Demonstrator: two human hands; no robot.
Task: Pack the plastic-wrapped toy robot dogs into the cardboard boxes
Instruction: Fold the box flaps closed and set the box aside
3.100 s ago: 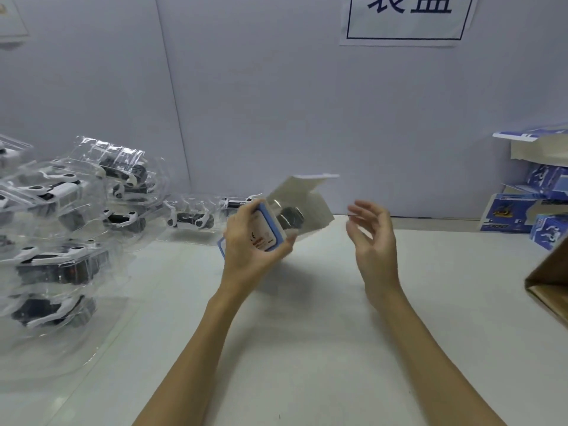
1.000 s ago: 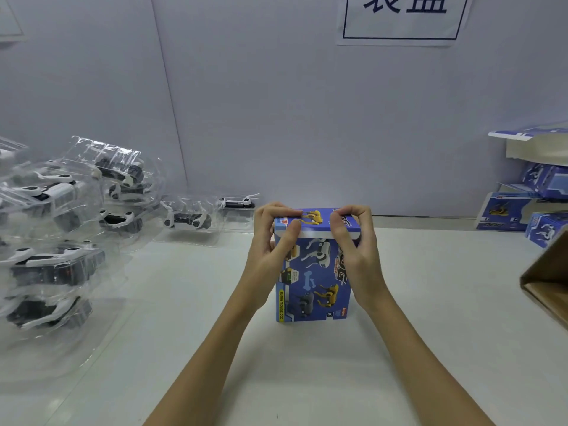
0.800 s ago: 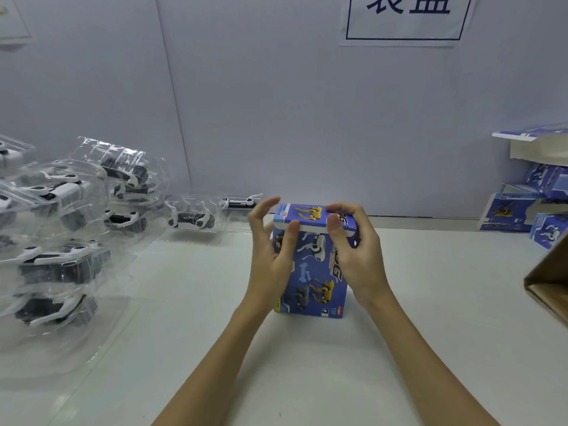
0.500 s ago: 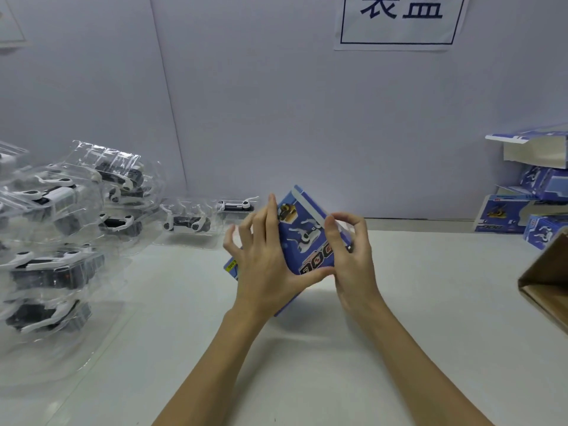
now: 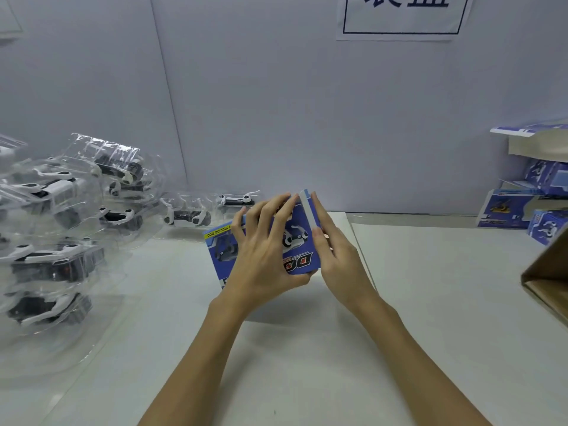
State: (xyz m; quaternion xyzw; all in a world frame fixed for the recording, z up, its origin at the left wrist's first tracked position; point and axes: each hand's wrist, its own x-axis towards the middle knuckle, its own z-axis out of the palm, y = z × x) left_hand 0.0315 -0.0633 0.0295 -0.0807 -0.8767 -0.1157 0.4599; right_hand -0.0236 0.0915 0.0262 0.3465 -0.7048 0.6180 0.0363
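A closed blue printed cardboard box is held tilted above the white table at the centre. My left hand grips it across the front face, fingers spread over the print and thumb under the lower edge. My right hand lies flat against the box's right end with straight fingers. A pile of plastic-wrapped toy robot dogs fills the left side of the table, and two more wrapped dogs lie by the wall.
Stacked blue boxes, one with an open lid, stand at the far right against the wall. The corner of a brown carton juts in at the right edge. A paper sign hangs on the wall.
The box stood upright on the table with both hands pressing its top flap; since then it has been lifted and tipped onto its side, the left hand wrapping the front, the right hand flat on its end.
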